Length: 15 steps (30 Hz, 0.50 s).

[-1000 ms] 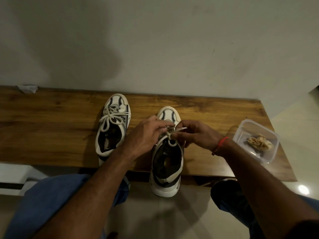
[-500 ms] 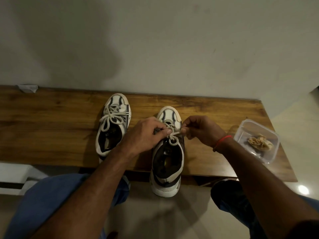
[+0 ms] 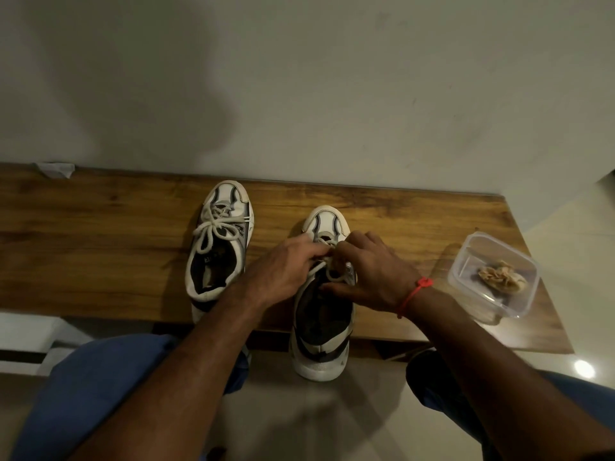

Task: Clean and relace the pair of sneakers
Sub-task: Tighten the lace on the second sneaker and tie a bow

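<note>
The sneakers stand side by side on a wooden surface [image 3: 100,234] set against a pale wall [image 3: 299,78], toes toward the wall. The left sneaker [image 3: 218,241] sits fully on the surface near its middle, and its white lace [image 3: 216,227] is tied in a bow over the tongue. The right sneaker [image 3: 324,304] lies nearer the front edge, its heel hanging out past that edge above the floor [image 3: 299,420].

Both hands meet over the tongue of the right sneaker. The left hand [image 3: 283,271] comes in from the left with its fingers curled, gripping the white shoelace [image 3: 332,271] at the top eyelets. The right hand [image 3: 369,271] comes in from the right, fingertips pinching the same shoelace and thumb stretched along the collar of the sneaker; a small loop of shoelace shows between the two hands. The fingers cover the knot, so it seems half tied, though I cannot tell for sure. A red thread [image 3: 414,294] circles the right wrist.

Near the right front corner of the surface stands a clear plastic box [image 3: 466,274] with a crumpled beige cloth [image 3: 502,277] inside. At the far left back edge, against the wall, lies a small scrap of white paper [image 3: 56,169]. Knees in blue trousers [image 3: 100,387] show below the front edge.
</note>
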Each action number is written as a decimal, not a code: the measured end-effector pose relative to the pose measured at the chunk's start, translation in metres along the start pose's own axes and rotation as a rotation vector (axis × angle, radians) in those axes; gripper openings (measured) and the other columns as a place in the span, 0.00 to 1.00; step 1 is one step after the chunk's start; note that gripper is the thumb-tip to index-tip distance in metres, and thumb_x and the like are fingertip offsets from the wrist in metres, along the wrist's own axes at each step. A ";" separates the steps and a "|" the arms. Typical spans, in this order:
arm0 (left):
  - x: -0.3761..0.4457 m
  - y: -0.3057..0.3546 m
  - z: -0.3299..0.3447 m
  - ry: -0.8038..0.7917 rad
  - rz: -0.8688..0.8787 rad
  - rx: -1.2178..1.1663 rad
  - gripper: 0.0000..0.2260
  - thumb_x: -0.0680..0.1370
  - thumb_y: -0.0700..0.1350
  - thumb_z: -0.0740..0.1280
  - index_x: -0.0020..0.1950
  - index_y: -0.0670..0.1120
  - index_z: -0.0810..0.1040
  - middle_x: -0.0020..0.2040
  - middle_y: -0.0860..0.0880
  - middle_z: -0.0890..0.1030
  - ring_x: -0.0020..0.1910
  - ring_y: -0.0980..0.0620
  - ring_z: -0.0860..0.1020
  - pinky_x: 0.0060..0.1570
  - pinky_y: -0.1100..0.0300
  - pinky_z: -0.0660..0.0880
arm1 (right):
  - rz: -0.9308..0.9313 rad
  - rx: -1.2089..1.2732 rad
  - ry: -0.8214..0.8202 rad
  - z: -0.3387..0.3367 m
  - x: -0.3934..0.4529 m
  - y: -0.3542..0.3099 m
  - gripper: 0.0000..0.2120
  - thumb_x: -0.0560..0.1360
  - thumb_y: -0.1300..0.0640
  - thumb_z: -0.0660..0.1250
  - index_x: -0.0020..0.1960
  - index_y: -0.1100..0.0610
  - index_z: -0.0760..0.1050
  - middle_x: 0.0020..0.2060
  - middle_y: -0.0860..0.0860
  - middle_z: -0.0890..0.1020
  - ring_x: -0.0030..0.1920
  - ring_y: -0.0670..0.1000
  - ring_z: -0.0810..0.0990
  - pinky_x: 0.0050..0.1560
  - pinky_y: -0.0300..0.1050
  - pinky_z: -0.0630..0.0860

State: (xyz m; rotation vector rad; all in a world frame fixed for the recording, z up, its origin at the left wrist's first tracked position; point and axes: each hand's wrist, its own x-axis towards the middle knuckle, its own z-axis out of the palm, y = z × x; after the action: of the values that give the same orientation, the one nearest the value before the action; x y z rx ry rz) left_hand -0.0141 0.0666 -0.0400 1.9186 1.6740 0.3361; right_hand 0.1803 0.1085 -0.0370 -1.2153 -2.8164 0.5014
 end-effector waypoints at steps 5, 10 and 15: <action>-0.001 -0.003 -0.007 0.102 0.005 -0.002 0.13 0.82 0.48 0.65 0.66 0.55 0.79 0.61 0.55 0.71 0.57 0.57 0.72 0.55 0.59 0.75 | -0.079 0.044 0.042 -0.006 0.000 0.007 0.18 0.75 0.37 0.58 0.58 0.46 0.74 0.56 0.48 0.74 0.54 0.45 0.67 0.53 0.45 0.73; 0.000 -0.005 -0.006 0.150 0.029 -0.001 0.10 0.81 0.48 0.68 0.61 0.56 0.82 0.65 0.55 0.71 0.60 0.57 0.72 0.57 0.59 0.75 | -0.100 0.012 0.053 -0.006 -0.002 0.004 0.20 0.75 0.34 0.55 0.56 0.45 0.74 0.54 0.46 0.75 0.52 0.45 0.68 0.51 0.44 0.73; 0.000 -0.005 -0.006 0.246 0.000 0.030 0.07 0.79 0.53 0.69 0.56 0.56 0.83 0.65 0.57 0.73 0.59 0.57 0.74 0.54 0.58 0.75 | -0.112 -0.002 0.048 -0.009 -0.001 0.004 0.19 0.77 0.39 0.55 0.57 0.48 0.75 0.53 0.47 0.75 0.51 0.45 0.67 0.51 0.43 0.72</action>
State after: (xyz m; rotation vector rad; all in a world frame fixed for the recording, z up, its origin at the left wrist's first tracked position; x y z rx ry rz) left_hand -0.0214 0.0681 -0.0382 1.9636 1.8437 0.5702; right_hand 0.1848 0.1129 -0.0296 -1.0483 -2.8243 0.4574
